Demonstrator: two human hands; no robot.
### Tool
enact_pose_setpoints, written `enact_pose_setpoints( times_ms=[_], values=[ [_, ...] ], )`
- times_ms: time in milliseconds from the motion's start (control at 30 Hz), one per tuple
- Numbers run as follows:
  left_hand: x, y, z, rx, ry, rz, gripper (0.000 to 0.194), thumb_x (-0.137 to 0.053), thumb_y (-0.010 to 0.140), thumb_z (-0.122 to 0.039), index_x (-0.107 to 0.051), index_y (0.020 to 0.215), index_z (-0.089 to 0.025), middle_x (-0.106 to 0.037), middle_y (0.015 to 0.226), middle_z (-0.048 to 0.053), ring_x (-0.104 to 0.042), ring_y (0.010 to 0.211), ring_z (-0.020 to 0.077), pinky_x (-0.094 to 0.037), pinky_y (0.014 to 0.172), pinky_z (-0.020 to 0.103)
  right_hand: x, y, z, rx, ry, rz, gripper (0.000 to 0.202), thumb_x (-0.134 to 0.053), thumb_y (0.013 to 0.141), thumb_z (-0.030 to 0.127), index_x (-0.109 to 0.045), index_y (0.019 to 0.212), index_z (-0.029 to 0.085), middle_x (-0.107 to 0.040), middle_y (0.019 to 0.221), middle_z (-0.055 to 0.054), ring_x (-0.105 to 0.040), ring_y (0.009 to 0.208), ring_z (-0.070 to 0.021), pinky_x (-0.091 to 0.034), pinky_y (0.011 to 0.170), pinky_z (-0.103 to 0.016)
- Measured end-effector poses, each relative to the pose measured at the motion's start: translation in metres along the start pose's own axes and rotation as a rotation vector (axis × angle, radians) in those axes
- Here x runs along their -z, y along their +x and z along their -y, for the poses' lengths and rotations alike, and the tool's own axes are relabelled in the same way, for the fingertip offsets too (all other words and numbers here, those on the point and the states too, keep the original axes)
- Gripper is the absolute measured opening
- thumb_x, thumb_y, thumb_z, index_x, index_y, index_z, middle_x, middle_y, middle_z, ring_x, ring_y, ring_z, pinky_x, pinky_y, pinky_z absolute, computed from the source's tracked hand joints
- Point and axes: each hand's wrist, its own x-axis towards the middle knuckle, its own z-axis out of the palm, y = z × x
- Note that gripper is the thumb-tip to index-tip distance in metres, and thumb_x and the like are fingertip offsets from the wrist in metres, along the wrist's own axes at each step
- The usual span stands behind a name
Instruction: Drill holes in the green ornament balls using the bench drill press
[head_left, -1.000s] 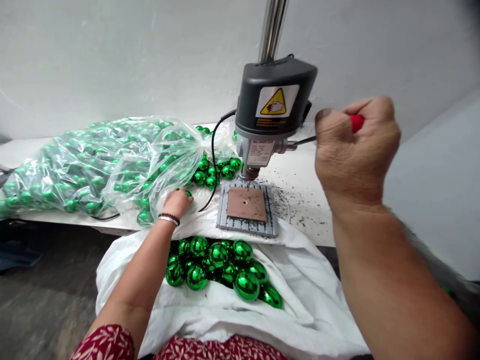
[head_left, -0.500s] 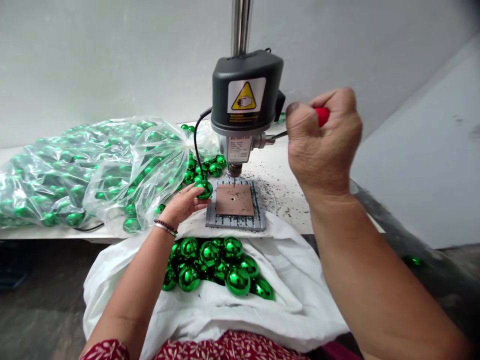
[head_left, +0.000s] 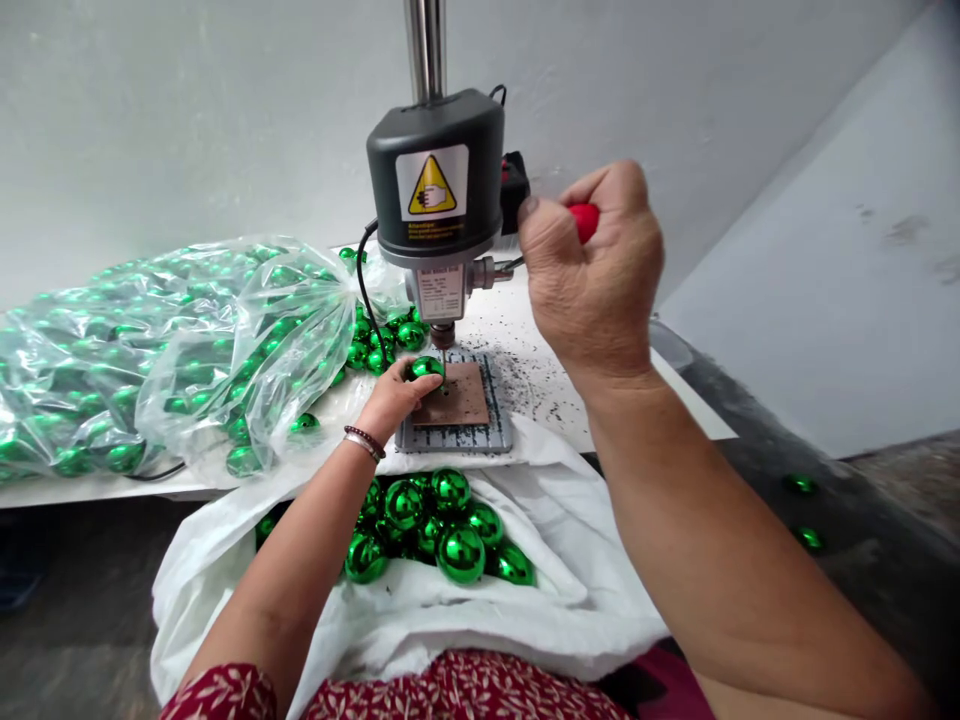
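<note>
My left hand (head_left: 397,392) pinches a shiny green bauble (head_left: 425,368) beside the thin drill bit of a small drill press (head_left: 435,180). Beneath the bauble lies a brown square board (head_left: 469,398) with a small dark hole, set on the grey slotted base (head_left: 498,432). Whether the bit touches the bauble I cannot tell. Raised at the right of the machine, my right hand (head_left: 596,265) is wrapped round the red knob (head_left: 584,221) of the press's lever. Below the table edge, several green baubles (head_left: 460,553) rest in a white cloth (head_left: 570,590) on my lap.
A clear plastic bag (head_left: 172,350) full of green baubles covers the left of the white table (head_left: 694,415). Loose baubles (head_left: 381,338) sit behind my left hand. Dark shavings (head_left: 536,385) are scattered right of the base. Two green pieces (head_left: 808,538) lie on the floor at right.
My left hand has carried the bauble rightward from the base's left edge to over the board, beside the bit. My right hand keeps its hold on the knob. The whole view has shifted slightly.
</note>
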Motion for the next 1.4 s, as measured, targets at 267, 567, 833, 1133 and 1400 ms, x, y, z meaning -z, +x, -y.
enact_pose_setpoints(
  times_ms=[267, 567, 833, 1133, 1400],
  values=[
    [-0.009, 0.001, 0.008, -0.058, 0.149, -0.018, 0.048, -0.074, 0.067, -0.032, -0.063, 0.112, -0.017, -0.063, 0.079, -0.001, -0.054, 0.064, 0.0101, -0.045, 0.059, 0.022, 0.003, -0.002, 0.0, 0.011, 0.0, 0.036, 0.028, -0.059, 0.085, 0.032, -0.038, 0.074, 0.016, -0.03, 0.061, 0.009, -0.028, 0.056, 0.0003, -0.027, 0.059, -0.014],
    [-0.014, 0.004, 0.027, -0.312, 0.398, -0.065, 0.065, -0.08, 0.063, -0.026, -0.062, 0.125, -0.02, -0.068, 0.106, 0.006, -0.061, 0.098, 0.0216, -0.048, 0.089, 0.033, 0.003, -0.004, 0.001, -0.001, -0.066, 0.043, 0.028, -0.06, 0.085, 0.033, -0.039, 0.075, 0.017, -0.032, 0.063, 0.008, -0.03, 0.057, -0.0005, -0.03, 0.06, -0.016],
    [-0.018, -0.005, 0.025, -0.285, 0.373, -0.056, 0.056, -0.076, 0.071, -0.036, -0.063, 0.124, -0.023, -0.068, 0.093, 0.003, -0.062, 0.084, 0.0178, -0.05, 0.078, 0.029, 0.002, -0.01, -0.014, 0.137, -0.052, 0.019, 0.028, -0.051, 0.09, 0.044, -0.043, 0.082, 0.018, -0.045, 0.069, 0.004, -0.04, 0.061, -0.0034, -0.038, 0.062, -0.019],
    [-0.022, -0.005, 0.023, -0.243, 0.404, -0.052, 0.057, -0.075, 0.07, -0.036, -0.062, 0.124, -0.023, -0.068, 0.091, 0.001, -0.063, 0.087, 0.0192, -0.048, 0.076, 0.028, 0.004, -0.014, -0.008, 0.09, -0.03, -0.013, 0.025, -0.055, 0.085, 0.037, -0.042, 0.076, 0.019, -0.044, 0.065, 0.005, -0.038, 0.059, -0.0041, -0.037, 0.061, -0.021],
    [-0.022, -0.008, 0.021, -0.228, 0.407, -0.04, 0.054, -0.074, 0.071, -0.034, -0.062, 0.123, -0.022, -0.069, 0.091, 0.0, -0.063, 0.087, 0.0183, -0.047, 0.076, 0.026, 0.008, -0.029, -0.012, 0.102, -0.086, -0.021, 0.023, -0.052, 0.085, 0.039, -0.043, 0.077, 0.019, -0.044, 0.068, 0.003, -0.04, 0.061, -0.0058, -0.038, 0.058, -0.021]
  ],
)
